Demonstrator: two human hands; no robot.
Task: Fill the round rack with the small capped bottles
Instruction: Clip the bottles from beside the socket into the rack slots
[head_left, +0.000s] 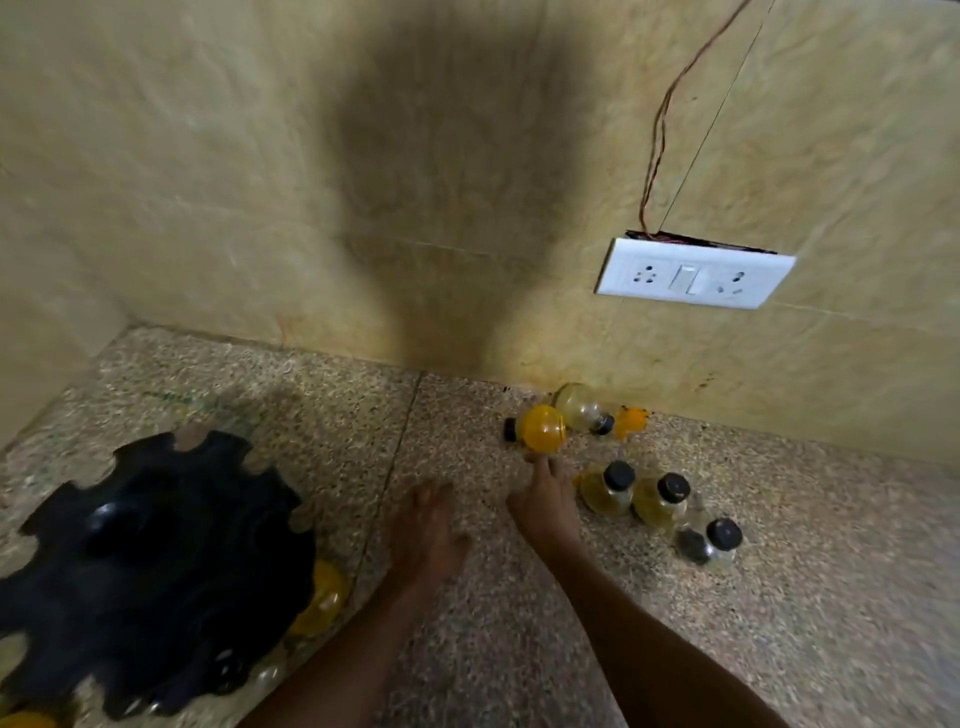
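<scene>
A black round rack with notched slots stands at the lower left. An orange-filled bottle sits at its right edge, and another bottle shows at its front. My right hand reaches forward, its fingertips touching an orange bottle that lies on its side. My left hand hovers over the floor with fingers extended, holding nothing. Two yellowish bottles and a clear one stand upright to the right of my right hand. A clear bottle lies near the wall.
The speckled stone surface meets a beige tiled wall. A white socket plate hangs loose on the wall with wires above it. An orange scrap lies by the wall.
</scene>
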